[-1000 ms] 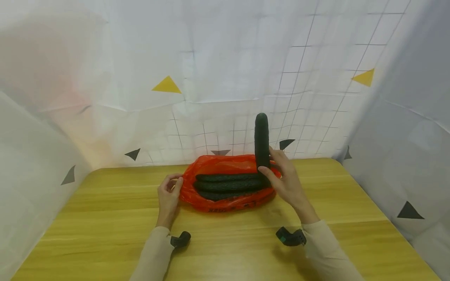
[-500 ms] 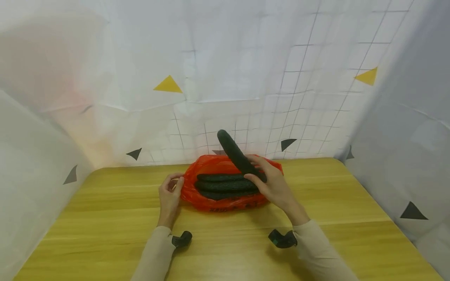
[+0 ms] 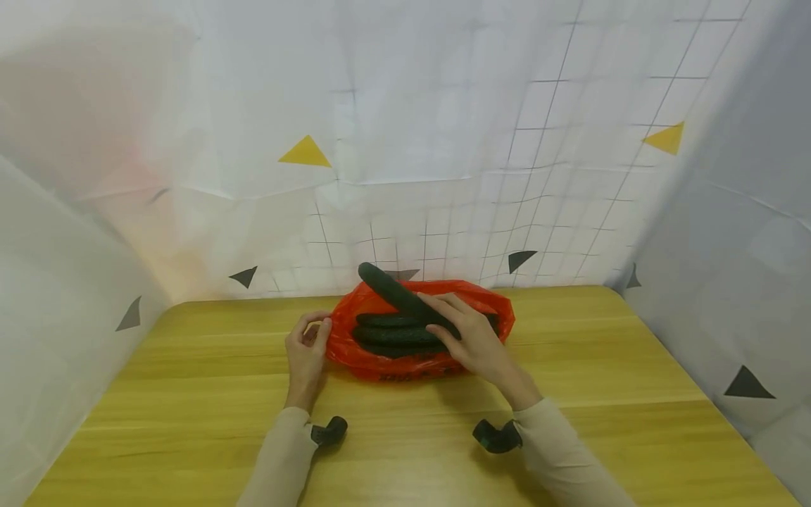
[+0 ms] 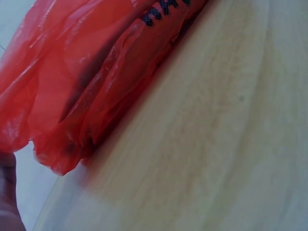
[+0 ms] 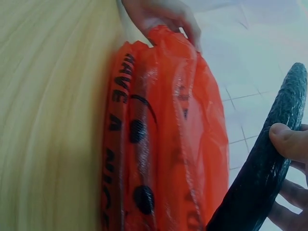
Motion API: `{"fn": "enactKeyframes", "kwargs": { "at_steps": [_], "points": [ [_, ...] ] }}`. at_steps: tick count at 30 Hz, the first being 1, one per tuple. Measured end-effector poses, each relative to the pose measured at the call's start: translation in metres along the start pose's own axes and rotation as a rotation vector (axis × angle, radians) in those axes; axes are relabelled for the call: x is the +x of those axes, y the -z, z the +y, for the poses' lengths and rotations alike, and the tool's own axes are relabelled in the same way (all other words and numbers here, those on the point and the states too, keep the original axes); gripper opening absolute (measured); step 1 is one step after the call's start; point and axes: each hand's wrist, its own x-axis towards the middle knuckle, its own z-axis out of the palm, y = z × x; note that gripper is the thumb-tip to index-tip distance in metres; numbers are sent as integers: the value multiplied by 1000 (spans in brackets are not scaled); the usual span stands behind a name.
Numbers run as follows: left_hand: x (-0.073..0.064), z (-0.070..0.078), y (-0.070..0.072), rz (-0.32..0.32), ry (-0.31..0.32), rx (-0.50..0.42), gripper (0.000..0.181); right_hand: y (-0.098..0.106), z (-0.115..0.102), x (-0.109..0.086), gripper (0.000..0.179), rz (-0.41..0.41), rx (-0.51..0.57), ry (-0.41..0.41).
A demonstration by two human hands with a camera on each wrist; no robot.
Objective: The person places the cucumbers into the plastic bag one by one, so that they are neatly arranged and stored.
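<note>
A cucumber is held in my right hand, tilted with its far end up and to the left above the bag. In the right wrist view, the thumb and fingers grip this cucumber from either side. Beneath it, a red plastic bag lies with its mouth open. Several more cucumbers lie lengthwise inside, partly covered by my right hand. My left hand pinches the bag's left edge; from the right wrist, that hand shows at the bag's end.
The bag lies on a yellow wooden table, near its back edge. Behind stands a white sheet wall with grid lines and triangles. Small black devices are strapped at both wrists, such as the right wrist camera.
My right hand has moved left and slightly down. Its cucumber has swung from upright to slanting left and now hangs lower over the bag. The left hand has stayed at the bag's edge.
</note>
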Motion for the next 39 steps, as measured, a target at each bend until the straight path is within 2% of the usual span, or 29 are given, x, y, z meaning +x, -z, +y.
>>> {"fn": "enactKeyframes", "kwargs": {
  "at_steps": [7, 14, 39],
  "points": [
    [0, 1, 1, 7, -12, -18, 25, -8, 2, -1, 51, -66, -6, -63],
    [4, -19, 5, 20, -41, -24, 27, -17, 4, -3, 47, -105, -37, -74],
    [5, -21, 4, 20, -26, -38, 28, -30, 8, -10, 45, -257, -96, -125]
  ]
}}
